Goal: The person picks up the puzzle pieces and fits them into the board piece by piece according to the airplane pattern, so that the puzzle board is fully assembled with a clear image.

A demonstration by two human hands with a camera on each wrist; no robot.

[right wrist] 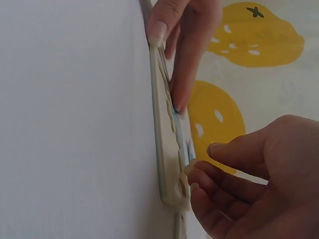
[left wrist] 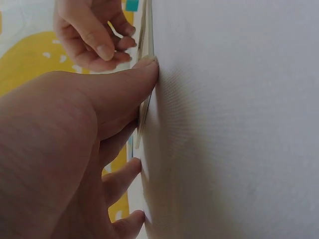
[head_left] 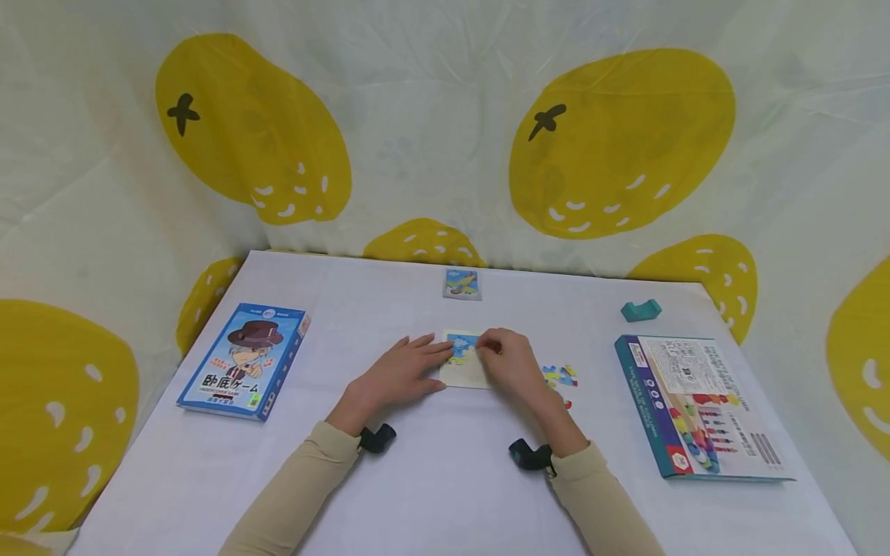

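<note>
A small cream puzzle board [head_left: 464, 377] lies at the middle of the table, its blue, partly filled picture [head_left: 459, 344] showing between the hands. From the left, my left hand [head_left: 406, 372] rests with extended fingers on the board; its thumb [right wrist: 158, 31] touches the near edge in the right wrist view. Over the right side, my right hand [head_left: 511, 367] reaches down with bent fingers. In the right wrist view, its fingertips [right wrist: 193, 172] are right at the puzzle surface, thumb apart from them. Loose puzzle pieces [head_left: 558, 376] lie right of the right hand.
Behind the board lies a picture card with a yellow plane [head_left: 462, 284]. A blue game box [head_left: 246, 359] stands left; a larger toy box [head_left: 702, 409] lies right, with a teal curved block [head_left: 641, 310] behind it. A patterned curtain [head_left: 431, 139] hangs along the back.
</note>
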